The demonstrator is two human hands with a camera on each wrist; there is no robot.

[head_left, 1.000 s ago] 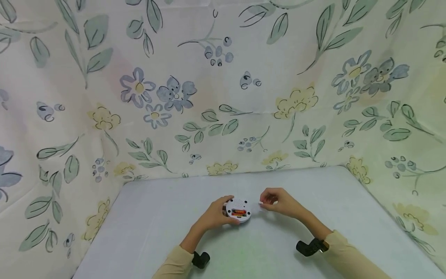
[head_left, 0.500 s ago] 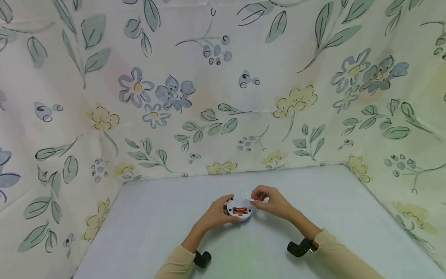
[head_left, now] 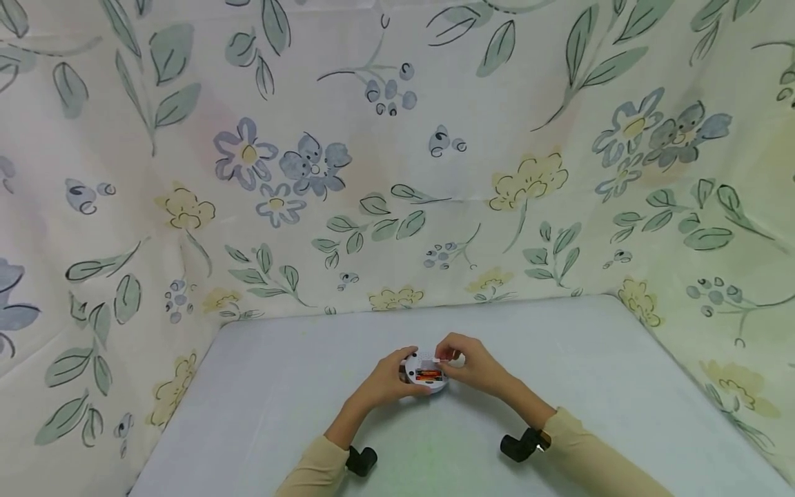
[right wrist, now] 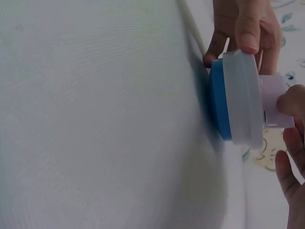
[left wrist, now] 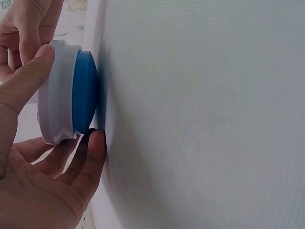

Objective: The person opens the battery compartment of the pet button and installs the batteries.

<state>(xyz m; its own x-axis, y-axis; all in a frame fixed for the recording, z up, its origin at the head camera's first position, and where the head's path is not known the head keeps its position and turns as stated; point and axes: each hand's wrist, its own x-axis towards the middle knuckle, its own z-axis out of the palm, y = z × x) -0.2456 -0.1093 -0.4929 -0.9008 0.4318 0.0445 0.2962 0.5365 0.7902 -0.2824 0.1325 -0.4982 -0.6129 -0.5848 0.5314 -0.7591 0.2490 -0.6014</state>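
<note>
A round white battery-powered device [head_left: 413,377] lies underside up over the table, its blue dome [left wrist: 85,95] facing down. Orange and black batteries [head_left: 428,375] sit in its uncovered compartment. My left hand [head_left: 384,382] grips the device by its rim from the left, thumb on the near edge and fingers around the far side. Between thumb and fingers, my right hand [head_left: 473,364] pinches a small white battery cover [right wrist: 274,99]. In the right wrist view the cover stands out from the underside, its end right at the surface; in the head view it overlaps the compartment's far side.
A white cloth-covered table [head_left: 286,414] spreads beneath both hands. Floral fabric [head_left: 373,166] hangs behind the table and along its sides. Black wrist cameras [head_left: 524,445] are strapped to both forearms.
My right hand has moved left with the battery cover, from beside the device to over its battery compartment. The left hand keeps its hold on the device, almost unmoved.
</note>
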